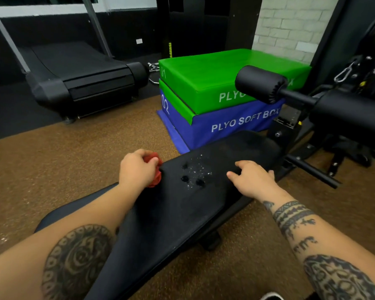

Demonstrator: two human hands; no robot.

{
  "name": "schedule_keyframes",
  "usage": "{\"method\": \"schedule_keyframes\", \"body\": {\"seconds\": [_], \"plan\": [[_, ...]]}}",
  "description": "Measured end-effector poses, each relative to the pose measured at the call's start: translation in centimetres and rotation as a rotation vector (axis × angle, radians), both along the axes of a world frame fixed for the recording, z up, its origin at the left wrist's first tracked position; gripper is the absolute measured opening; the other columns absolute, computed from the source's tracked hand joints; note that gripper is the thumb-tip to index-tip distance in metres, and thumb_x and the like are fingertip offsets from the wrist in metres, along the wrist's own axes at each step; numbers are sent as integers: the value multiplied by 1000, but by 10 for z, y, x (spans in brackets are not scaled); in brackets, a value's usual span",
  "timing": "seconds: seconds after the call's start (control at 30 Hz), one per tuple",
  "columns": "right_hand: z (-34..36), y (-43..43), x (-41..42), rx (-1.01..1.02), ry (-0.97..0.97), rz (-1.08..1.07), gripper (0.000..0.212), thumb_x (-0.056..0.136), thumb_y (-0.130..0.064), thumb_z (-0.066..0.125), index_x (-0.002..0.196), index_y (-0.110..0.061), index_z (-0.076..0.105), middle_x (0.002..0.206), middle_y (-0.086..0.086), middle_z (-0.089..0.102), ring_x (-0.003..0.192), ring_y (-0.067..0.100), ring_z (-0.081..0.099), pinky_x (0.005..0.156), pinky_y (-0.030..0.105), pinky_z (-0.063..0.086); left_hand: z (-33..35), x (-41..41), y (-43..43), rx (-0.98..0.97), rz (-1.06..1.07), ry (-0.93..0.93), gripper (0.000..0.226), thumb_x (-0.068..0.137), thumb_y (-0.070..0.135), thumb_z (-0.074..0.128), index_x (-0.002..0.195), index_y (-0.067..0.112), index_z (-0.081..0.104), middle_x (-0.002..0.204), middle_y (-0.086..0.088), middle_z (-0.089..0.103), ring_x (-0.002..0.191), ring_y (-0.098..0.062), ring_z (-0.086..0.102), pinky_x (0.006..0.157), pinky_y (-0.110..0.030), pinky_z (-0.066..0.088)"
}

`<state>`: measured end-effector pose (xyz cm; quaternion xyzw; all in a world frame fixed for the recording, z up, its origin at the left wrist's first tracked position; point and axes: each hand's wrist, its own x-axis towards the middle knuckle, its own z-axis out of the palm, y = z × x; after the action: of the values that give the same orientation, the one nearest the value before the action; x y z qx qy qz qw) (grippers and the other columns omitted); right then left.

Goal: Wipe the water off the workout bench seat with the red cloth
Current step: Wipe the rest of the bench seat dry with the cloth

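Both hands frame the water (195,172) on the counter seat (225,152): left hand (138,168) clutches the red cloth (155,169) at 9 o'clock, nearer; right hand (252,178) rests open at 3 o'clock.

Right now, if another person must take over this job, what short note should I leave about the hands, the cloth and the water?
Left hand: closed on the bunched red cloth, at the left edge of the bench seat.
Right hand: empty, fingers spread, resting on the right side of the seat.
Water: drops and small puddles lie on the seat between the two hands; the cloth is beside them, not on them.
Done: cloth picked up and brought to the seat.
Left: wipe the cloth over the wet patch until the seat looks dry. No wiping shows yet.
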<state>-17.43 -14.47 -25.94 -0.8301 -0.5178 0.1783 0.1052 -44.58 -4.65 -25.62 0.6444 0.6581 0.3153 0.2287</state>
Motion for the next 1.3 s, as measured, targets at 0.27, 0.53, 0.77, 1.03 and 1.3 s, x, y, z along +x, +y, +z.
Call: {"method": "schedule_keyframes", "body": {"seconds": [0.27,0.53,0.77,1.03,1.3], "plan": [[13,-4,-45,464,796,23,48,83,-66,58,119,-35,66,109,-11,74,102,7,69,96,36,54,29,121,-51,-511,-313,-877,21,97,31,59,93,17,74,82,-5,77,75,-22,71,61,-31,56],[6,5,13,444,370,-157,47,88,-31,72,133,-23,59,128,3,65,117,20,62,96,25,42,20,68,-9,-220,-292,-139,24,89,36,56,96,21,74,88,4,75,84,-21,69,77,-33,56],[-31,20,8,332,150,-60,41,95,-22,61,136,-22,56,136,7,58,123,31,50,105,37,39,-42,-12,7,-183,-272,488,45,92,62,42,136,51,49,143,3,52,133,-28,45,111,-52,29],[-22,37,-4,298,180,99,22,96,-19,59,112,-28,72,116,-1,70,108,17,62,93,26,44,-52,-13,2,-58,-243,468,47,94,61,39,138,50,48,147,5,47,136,-25,39,113,-52,19],[-18,45,-8,418,220,12,23,97,-23,55,108,-37,71,113,0,70,103,18,64,77,5,41,-57,-14,3,-20,-237,465,48,94,62,38,139,50,48,147,6,48,135,-25,40,111,-50,20]]}}
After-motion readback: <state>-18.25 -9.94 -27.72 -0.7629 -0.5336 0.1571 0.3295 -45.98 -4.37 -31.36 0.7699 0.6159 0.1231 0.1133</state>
